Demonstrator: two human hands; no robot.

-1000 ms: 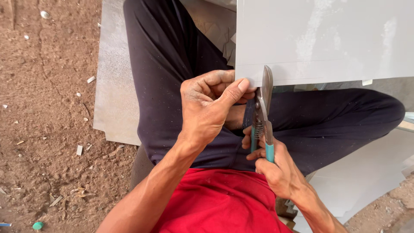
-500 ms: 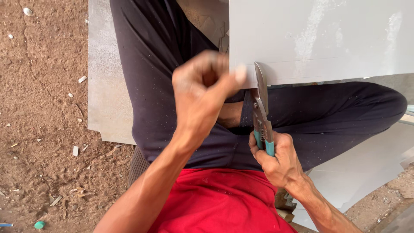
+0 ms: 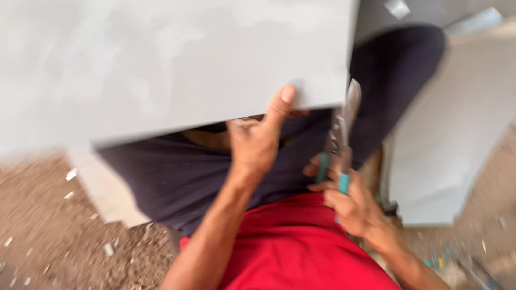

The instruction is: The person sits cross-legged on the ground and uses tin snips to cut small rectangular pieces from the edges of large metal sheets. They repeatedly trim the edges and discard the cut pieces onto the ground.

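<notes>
Left hand: we grip the lower edge of the grey sheet, thumb on top.
Right hand: closed around teal-handled tin snips, blades at the sheet's right edge.
Change: the sheet now fills far more of our view, blurred.
Open room: dirt ground at left.

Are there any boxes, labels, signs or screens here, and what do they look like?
None show: no box, label, sign or screen.
Grey sheet: big, flat, plain, held at its lower edge by the left hand.
Snips: metal blades, teal handles, in the right hand, at the sheet's right edge.
</notes>
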